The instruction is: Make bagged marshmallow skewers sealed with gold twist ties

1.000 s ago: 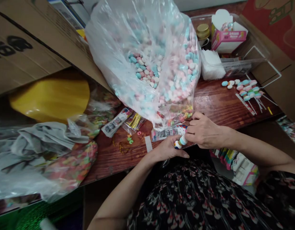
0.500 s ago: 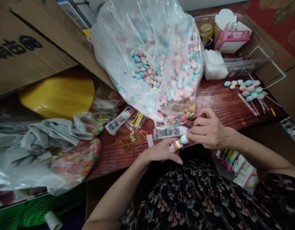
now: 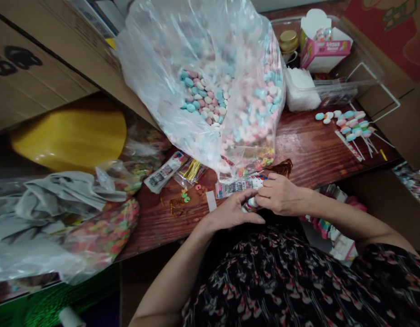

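My left hand (image 3: 232, 211) is closed around a short stack of white and coloured candies (image 3: 251, 203), just over the table's front edge. Most of the stack is hidden by the fingers. My right hand (image 3: 280, 195) pinches at the stack's right end; what exactly lies between those fingertips is covered. Just behind the right hand lies a bundle of gold twist ties (image 3: 282, 167). A printed wrapper pack (image 3: 235, 186) is on the table behind both hands, and a small white strip (image 3: 211, 200) lies left of them.
A big clear bag of pastel candies (image 3: 206, 102) fills the middle back. Candy skewers (image 3: 355, 125) lie at right, before a clear plastic bin (image 3: 363, 81). On the left are a bag of ring candies (image 3: 104, 231), a yellow object (image 3: 73, 141) and a cardboard box (image 3: 42, 68).
My right hand has left the gold ties and moved down and left onto the candy stack. The left fingers now cover more of the stack. The whole view has shifted slightly.
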The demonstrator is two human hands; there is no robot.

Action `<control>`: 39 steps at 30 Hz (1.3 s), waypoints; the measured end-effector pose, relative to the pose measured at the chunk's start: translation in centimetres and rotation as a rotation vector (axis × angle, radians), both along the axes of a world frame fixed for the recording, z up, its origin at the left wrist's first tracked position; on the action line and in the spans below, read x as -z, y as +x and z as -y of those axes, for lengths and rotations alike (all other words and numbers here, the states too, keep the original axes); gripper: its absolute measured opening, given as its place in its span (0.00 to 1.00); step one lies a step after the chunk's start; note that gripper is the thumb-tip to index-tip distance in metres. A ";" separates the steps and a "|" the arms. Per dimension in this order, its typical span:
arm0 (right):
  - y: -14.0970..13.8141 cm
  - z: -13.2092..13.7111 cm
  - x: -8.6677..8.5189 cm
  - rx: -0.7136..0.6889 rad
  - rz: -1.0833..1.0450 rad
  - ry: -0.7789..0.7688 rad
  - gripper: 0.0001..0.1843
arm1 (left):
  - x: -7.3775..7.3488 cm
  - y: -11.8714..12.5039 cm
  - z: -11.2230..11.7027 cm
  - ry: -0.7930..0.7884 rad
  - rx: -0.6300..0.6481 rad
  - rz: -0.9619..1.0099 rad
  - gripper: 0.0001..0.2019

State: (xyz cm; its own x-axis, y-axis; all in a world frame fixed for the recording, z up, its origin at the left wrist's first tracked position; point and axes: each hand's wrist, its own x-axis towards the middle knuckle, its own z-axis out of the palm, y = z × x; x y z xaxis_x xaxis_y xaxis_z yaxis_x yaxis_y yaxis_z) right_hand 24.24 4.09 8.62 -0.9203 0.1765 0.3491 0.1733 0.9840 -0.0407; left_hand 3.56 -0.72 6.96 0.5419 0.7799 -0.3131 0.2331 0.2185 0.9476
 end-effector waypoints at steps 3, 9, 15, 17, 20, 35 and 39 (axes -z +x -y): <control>0.6 -1.3 -0.2 -0.009 0.033 -0.051 0.08 | 0.1 -1.5 0.2 -0.021 0.021 -0.062 0.19; 1.4 -2.9 -1.4 0.083 -0.010 0.056 0.11 | 1.3 -1.6 0.9 0.143 -0.009 -0.239 0.14; 1.8 -2.8 -1.9 0.148 -0.005 0.037 0.10 | 2.5 -1.3 1.3 0.377 -0.096 -0.522 0.10; 1.6 -2.5 -1.6 0.139 0.032 0.016 0.09 | 2.4 -1.2 1.3 0.429 -0.095 -0.585 0.09; 1.0 -2.0 -1.0 0.126 0.092 0.007 0.07 | 2.1 -0.7 1.1 0.449 -0.066 -0.636 0.08; 1.7 -3.9 -2.3 0.107 -0.079 0.026 0.12 | 2.4 -2.8 1.1 0.317 -0.139 -0.546 0.09; 1.9 -3.6 -2.2 0.114 -0.087 0.041 0.13 | 2.2 -1.9 1.4 0.444 -0.195 -0.687 0.07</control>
